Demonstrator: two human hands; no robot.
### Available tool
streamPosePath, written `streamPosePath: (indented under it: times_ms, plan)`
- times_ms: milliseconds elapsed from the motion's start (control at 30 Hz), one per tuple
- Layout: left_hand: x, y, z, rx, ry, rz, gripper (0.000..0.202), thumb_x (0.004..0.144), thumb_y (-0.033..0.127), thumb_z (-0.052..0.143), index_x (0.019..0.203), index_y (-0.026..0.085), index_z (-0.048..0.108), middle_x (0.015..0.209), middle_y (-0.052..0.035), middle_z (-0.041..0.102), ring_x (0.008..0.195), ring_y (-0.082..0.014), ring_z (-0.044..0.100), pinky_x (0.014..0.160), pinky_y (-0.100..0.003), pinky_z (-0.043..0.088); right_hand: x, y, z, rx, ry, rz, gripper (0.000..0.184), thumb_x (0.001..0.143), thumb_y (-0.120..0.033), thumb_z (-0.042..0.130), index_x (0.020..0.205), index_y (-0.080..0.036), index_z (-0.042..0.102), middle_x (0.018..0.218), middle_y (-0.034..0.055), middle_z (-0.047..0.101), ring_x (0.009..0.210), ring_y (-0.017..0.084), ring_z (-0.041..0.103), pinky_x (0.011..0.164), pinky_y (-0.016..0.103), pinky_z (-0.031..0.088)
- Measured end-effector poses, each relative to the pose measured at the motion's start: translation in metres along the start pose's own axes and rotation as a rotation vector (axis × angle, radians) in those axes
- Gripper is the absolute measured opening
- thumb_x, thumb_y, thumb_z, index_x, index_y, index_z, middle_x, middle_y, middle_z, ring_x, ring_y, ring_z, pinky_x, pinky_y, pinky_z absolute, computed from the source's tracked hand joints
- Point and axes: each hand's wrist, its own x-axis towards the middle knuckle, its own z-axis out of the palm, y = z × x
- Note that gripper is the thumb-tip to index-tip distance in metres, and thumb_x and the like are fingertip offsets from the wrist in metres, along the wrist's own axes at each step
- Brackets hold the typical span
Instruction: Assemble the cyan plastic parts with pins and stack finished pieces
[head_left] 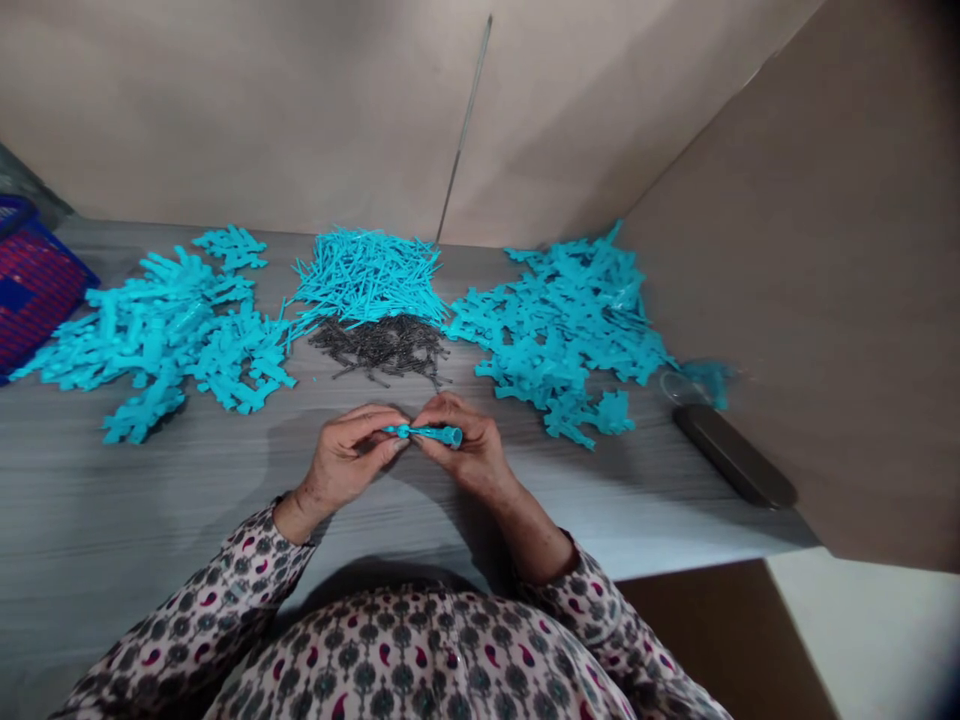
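My left hand [349, 458] and my right hand [465, 450] meet just above the grey table [150, 520], both pinched on one small turquoise plastic piece [427, 433] held level between the fingertips. Behind them lies a heap of thin turquoise sticks [367, 275] with a small pile of dark metal pins [382, 345] in front of it. A pile of flat turquoise parts [169, 330] spreads on the left. Another pile of turquoise parts [562, 325] spreads on the right.
A purple and blue basket [30, 285] stands at the far left edge. A dark oblong case [735, 458] lies at the right, next to a clear bag with turquoise bits [701, 380]. Beige partition walls [787, 250] close the back and right.
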Motion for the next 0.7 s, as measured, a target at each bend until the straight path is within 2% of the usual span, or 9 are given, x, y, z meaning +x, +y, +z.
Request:
streamPosePath:
  times_ms: [200,400,700]
  plan:
    - [0.0003,-0.0007,0.0022,-0.049,0.033,-0.001,0.018,0.082,0.029,0.072,0.094,0.017,0.076,0.089,-0.0081,0.069,0.074,-0.0131,0.064,0.061,-0.020,0.053,-0.0019,0.0008,0.0065,-0.027,0.057,-0.020,0.008,0.084,-0.029,0.068,0.081,-0.021,0.071,0.076,0.0018,0.058,0.068,0.014,0.056,0.063,0.028,0.046]
    - [0.0000,0.0004,0.0023,-0.001,0.047,-0.016,0.016,0.081,0.026,0.071,0.093,0.016,0.076,0.088,-0.0081,0.068,0.077,-0.0144,0.064,0.063,-0.021,0.052,-0.0021,-0.0030,0.0062,-0.007,0.038,-0.065,0.007,0.086,-0.021,0.064,0.087,-0.021,0.070,0.080,0.0027,0.060,0.071,0.014,0.057,0.065,0.028,0.047]
    - [0.0012,0.0037,0.0047,0.061,0.099,-0.036,0.013,0.080,0.021,0.067,0.089,0.015,0.075,0.085,-0.0076,0.068,0.072,-0.0137,0.062,0.061,-0.021,0.050,-0.0006,-0.0019,0.0087,-0.015,0.043,-0.049,0.012,0.088,-0.030,0.064,0.091,-0.021,0.072,0.080,0.0044,0.063,0.074,0.016,0.059,0.066,0.030,0.048]
